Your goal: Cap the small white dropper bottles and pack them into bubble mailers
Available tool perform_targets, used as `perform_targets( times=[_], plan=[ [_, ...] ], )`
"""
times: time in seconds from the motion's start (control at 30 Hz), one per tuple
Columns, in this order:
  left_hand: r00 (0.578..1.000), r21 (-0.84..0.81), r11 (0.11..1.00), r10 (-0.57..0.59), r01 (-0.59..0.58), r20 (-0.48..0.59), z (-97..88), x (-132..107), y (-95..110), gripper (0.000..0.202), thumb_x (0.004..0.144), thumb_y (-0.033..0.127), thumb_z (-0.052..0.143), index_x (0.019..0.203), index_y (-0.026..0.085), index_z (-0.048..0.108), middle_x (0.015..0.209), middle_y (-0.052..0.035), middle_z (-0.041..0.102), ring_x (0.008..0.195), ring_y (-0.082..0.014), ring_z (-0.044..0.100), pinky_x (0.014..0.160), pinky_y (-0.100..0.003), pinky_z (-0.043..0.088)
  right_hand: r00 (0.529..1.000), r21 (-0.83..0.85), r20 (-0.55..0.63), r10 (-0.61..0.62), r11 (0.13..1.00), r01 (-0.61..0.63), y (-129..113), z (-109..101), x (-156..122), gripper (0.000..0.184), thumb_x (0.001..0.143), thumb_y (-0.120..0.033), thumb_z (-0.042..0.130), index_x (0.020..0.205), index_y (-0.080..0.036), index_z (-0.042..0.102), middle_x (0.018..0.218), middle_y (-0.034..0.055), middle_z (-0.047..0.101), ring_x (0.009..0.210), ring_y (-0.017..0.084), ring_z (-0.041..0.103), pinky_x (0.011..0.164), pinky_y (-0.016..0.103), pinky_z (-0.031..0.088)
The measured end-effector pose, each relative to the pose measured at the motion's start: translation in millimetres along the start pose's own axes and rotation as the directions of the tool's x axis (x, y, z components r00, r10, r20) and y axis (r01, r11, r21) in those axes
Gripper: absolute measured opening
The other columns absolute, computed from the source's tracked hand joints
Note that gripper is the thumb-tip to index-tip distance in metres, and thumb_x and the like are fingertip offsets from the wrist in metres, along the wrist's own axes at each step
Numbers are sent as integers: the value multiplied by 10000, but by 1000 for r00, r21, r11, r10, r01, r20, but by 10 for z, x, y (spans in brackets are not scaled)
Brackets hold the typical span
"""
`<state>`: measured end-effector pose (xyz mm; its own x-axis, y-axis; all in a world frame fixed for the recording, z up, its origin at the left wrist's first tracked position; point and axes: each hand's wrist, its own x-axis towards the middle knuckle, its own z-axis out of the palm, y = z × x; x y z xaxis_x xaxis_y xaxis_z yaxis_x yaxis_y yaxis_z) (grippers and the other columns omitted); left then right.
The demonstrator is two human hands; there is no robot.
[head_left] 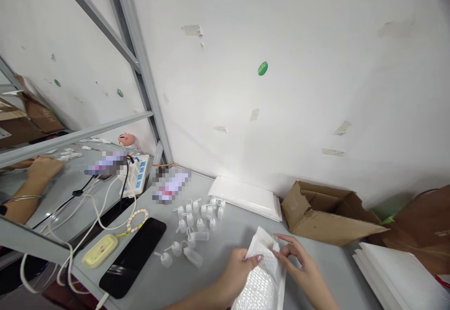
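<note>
Low in the head view, my two hands hold a white bubble mailer (pixel 262 277) over the grey table (pixel 232 228). My left hand (pixel 239 270) grips its left side, fingers closed on it. At the envelope's open top edge my right hand (pixel 298 263) pinches the right side. Several small white squeeze bottles (pixel 197 221) stand and lie just left of the mailer.
A stack of white mailers (pixel 246 197) lies by the wall, another stack (pixel 397 272) at the right. An open cardboard box (pixel 326 214) sits between them. A black phone (pixel 133 256), a yellow case (pixel 100 250), cables and a power strip (pixel 135 174) are at left. Another person's arm (pixel 28 186) rests on the neighbouring table.
</note>
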<state>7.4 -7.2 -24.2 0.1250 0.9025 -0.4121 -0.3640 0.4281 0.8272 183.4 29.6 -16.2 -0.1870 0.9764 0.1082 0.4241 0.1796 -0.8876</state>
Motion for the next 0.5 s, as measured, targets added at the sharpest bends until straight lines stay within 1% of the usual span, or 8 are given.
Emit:
perform_targets(
  times=[0.1,0.17,0.23,0.3,0.33,0.4,0.47,0.5],
  plan=[
    [999,30,998,52,-51,-7,1,-1,2,508,536,619,681,608,118,640,528,11,521,538,-126,438,563,-256,321,1000,-30,6,-4,1000,4,12,-5,2,285,761,-476,561,780,-216,677,682,40,642,704,207,617,680,293,500],
    [997,61,996,72,-70,-25,2,-7,16,518,535,638,668,581,125,604,520,23,474,536,-120,406,559,-258,305,999,-79,29,-42,996,44,21,20,0,364,789,-517,510,650,-219,665,706,59,647,741,219,611,701,305,496],
    [997,69,995,69,-67,-26,4,-8,25,528,529,650,661,576,130,582,522,27,451,544,-122,395,563,-262,299,995,-144,42,-88,985,93,30,59,1,424,806,-544,472,603,-221,658,676,63,633,713,221,600,683,322,489],
    [998,54,997,58,-56,-27,5,1,28,533,526,651,661,596,130,576,535,26,450,554,-126,401,570,-267,302,989,-234,-15,-144,963,136,9,104,14,433,816,-554,456,641,-224,676,694,69,629,717,229,594,690,354,472],
    [998,43,998,56,-55,-29,5,7,27,532,526,646,664,613,128,577,545,24,455,560,-128,408,574,-268,306,980,-281,-74,-182,947,155,-25,128,28,423,821,-551,455,689,-224,687,736,76,633,745,237,592,715,375,460],
    [998,30,998,61,-60,-33,-1,17,23,521,540,629,666,642,126,579,565,23,467,574,-131,422,584,-272,316,947,-348,-188,-262,919,185,-155,191,72,385,835,-523,455,809,-219,690,837,90,632,819,250,582,776,407,432],
    [997,33,997,72,-71,-28,-14,17,19,498,560,615,661,641,130,578,574,21,482,597,-140,443,598,-276,328,935,-356,-185,-302,907,223,-362,288,140,324,856,-461,458,888,-219,670,887,86,626,851,239,575,809,405,417],
    [997,40,996,79,-78,-20,-21,13,16,482,572,603,660,636,132,581,582,17,498,620,-150,460,612,-280,337,943,-341,-132,-305,907,245,-483,353,181,286,866,-423,460,906,-224,662,884,74,625,841,225,576,813,391,417]
  ],
)
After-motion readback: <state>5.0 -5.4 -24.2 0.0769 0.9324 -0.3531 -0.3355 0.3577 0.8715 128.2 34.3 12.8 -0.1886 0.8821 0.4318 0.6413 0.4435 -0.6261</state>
